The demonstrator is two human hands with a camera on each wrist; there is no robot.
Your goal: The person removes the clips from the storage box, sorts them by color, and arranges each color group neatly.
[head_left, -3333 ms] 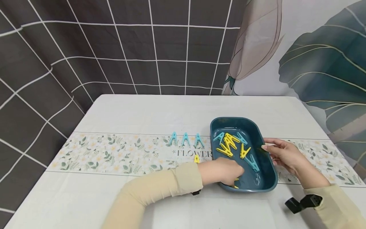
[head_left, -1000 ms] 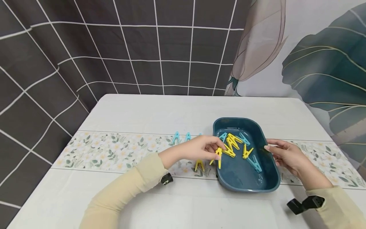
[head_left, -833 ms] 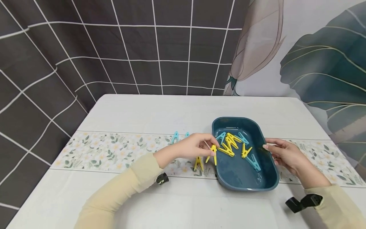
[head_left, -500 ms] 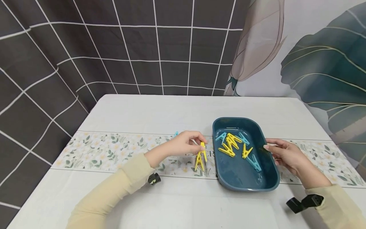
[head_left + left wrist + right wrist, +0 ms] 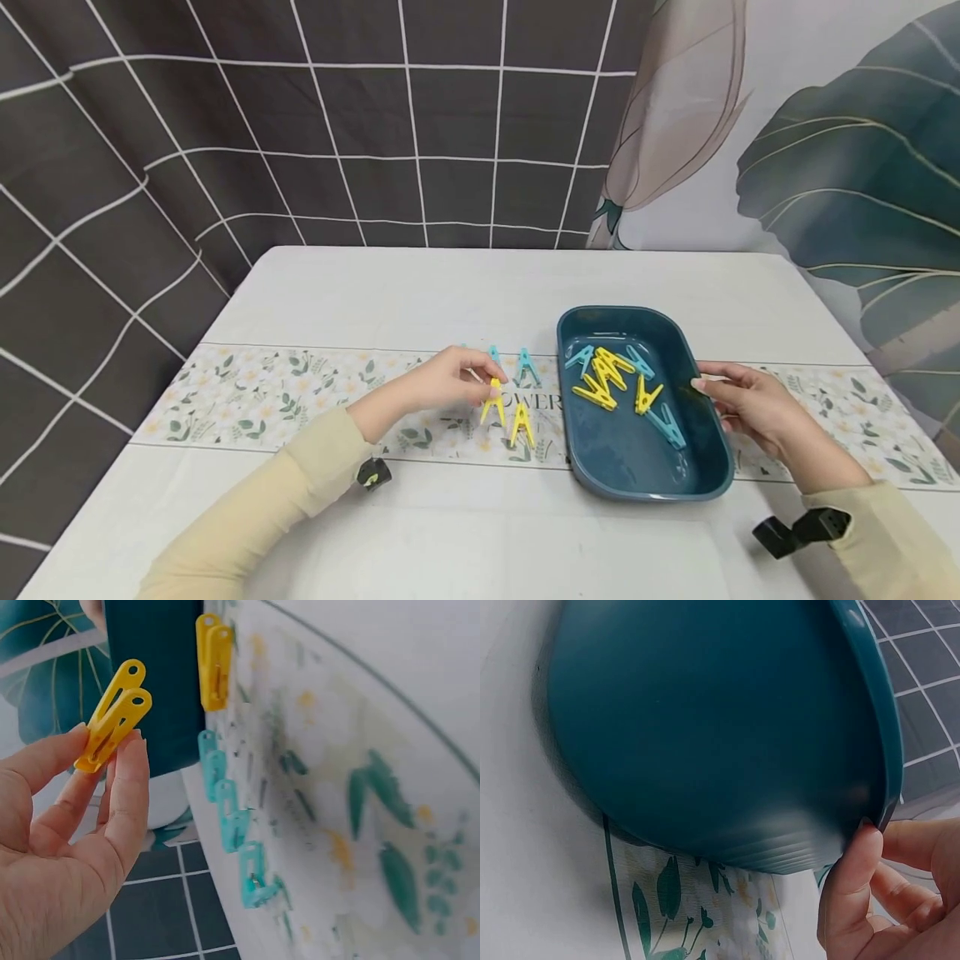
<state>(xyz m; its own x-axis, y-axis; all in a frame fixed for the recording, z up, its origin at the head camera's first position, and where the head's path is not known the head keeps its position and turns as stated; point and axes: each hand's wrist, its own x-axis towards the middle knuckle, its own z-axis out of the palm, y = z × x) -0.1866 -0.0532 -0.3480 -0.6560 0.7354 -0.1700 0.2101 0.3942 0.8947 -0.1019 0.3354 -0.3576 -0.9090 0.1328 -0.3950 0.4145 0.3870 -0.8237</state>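
My left hand (image 5: 442,383) pinches a yellow clothespin (image 5: 492,403) between thumb and fingertips, just above the flowered strip of the table. In the left wrist view this clothespin (image 5: 112,720) points its handle ends away from the fingertips. Another yellow clothespin (image 5: 522,426) stands on the cloth to its right. Behind them is a row of blue clothespins (image 5: 527,367), partly hidden by the left hand; three blue ones (image 5: 231,817) show in the left wrist view. My right hand (image 5: 757,417) grips the right rim of a dark blue tray (image 5: 637,475), thumb on the rim in the right wrist view.
Several yellow clothespins (image 5: 606,371) and blue clothespins (image 5: 666,427) lie loose in the tray. The white table (image 5: 525,542) has a printed floral band across it. A dark gridded curtain (image 5: 360,125) hangs behind.
The left hand has taken a yellow clothespin out of the tray and carried it left, past the standing yellow one. The right hand has stayed at the tray's rim.
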